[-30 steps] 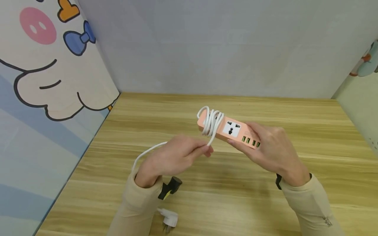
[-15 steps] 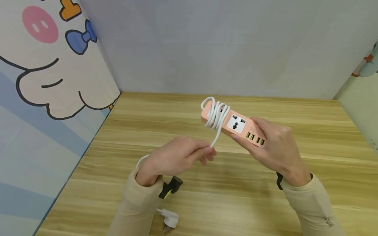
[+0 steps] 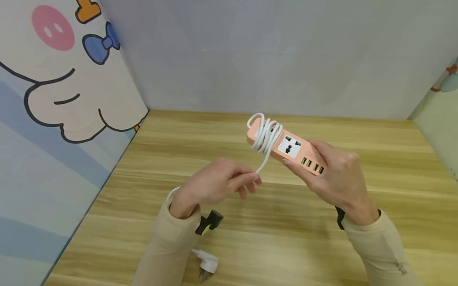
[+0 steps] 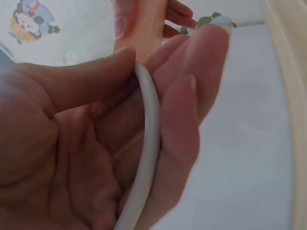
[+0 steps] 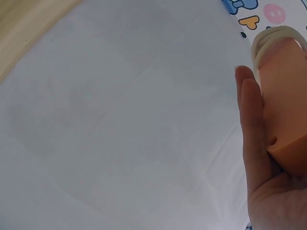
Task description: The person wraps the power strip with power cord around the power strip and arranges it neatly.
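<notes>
In the head view my right hand (image 3: 338,174) grips the near end of a peach power strip (image 3: 300,151), its sockets and USB ports facing up, held tilted over the table. White cable (image 3: 266,137) is coiled several times round the strip's far end. Below and left of it, my left hand (image 3: 218,180) pinches the cable between thumb and forefinger. The left wrist view shows the cable (image 4: 150,115) crossing the palm, the thumb tip on it. In the right wrist view the strip's plain underside (image 5: 285,96) lies against the fingers (image 5: 252,120).
The cable's white plug (image 3: 208,263) lies on the wooden table (image 3: 286,238), beside the left sleeve (image 3: 168,242). A black wrist mount (image 3: 211,221) sticks out at the left wrist. A pale wall (image 3: 268,55) rises behind the table, with a cartoon panel (image 3: 71,87) on the left.
The power strip has risen and shifted slightly right in the head view, with both hands keeping their hold. The stretch of cable between left hand and strip shows longer than before.
</notes>
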The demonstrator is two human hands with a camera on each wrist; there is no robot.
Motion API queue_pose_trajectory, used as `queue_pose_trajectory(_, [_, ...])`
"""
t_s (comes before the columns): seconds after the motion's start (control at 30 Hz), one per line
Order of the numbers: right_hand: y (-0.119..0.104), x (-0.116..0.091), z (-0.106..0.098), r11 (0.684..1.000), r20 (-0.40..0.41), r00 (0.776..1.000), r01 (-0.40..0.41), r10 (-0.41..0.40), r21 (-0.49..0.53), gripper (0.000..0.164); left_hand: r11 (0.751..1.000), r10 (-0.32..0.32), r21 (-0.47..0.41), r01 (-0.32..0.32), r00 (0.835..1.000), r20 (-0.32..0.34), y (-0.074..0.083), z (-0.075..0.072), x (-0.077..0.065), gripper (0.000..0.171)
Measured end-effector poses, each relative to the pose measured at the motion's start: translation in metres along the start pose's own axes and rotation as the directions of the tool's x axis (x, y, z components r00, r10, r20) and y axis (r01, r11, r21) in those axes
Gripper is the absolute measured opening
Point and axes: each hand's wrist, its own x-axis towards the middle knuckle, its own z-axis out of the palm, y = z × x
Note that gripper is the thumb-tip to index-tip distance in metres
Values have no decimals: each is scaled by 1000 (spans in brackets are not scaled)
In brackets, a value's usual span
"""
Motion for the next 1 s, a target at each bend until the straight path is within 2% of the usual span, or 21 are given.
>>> queue_pose_trajectory(0.17, [4,4,-2,1000,-3,1000,-6,6,21,68,998,-63,2,63,996,-55,-2,-1,4,33])
queue_pose_trajectory(0.27, [5,5,-2,1000,1,1000,-14,14,23,56,999,-52,-16,51,997,-55,-3,-2,6,34])
queue_pose_trajectory(0.37, [5,6,-2,998,-2,999,-40,40,41,43,999,-6,-40,6,1000,-3,-8,-3,8,31])
queue_pose_trajectory(0.5, [5,6,-3,996,-16,998,-66,67,60,40,991,79,-119,-66,991,104,-20,-6,12,32])
queue_pose_trajectory(0.6, [6,6,-4,996,-11,998,-61,62,63,40,978,80,-204,-50,987,142,-28,-9,17,33])
queue_pose_trajectory(0.8, [9,6,-5,996,20,999,-45,44,72,39,942,-50,-325,82,993,106,-42,-8,26,28])
queue_pose_trajectory(1.0, [8,1,-8,990,47,997,-66,61,128,38,937,-180,-295,186,982,47,-50,-3,32,40])
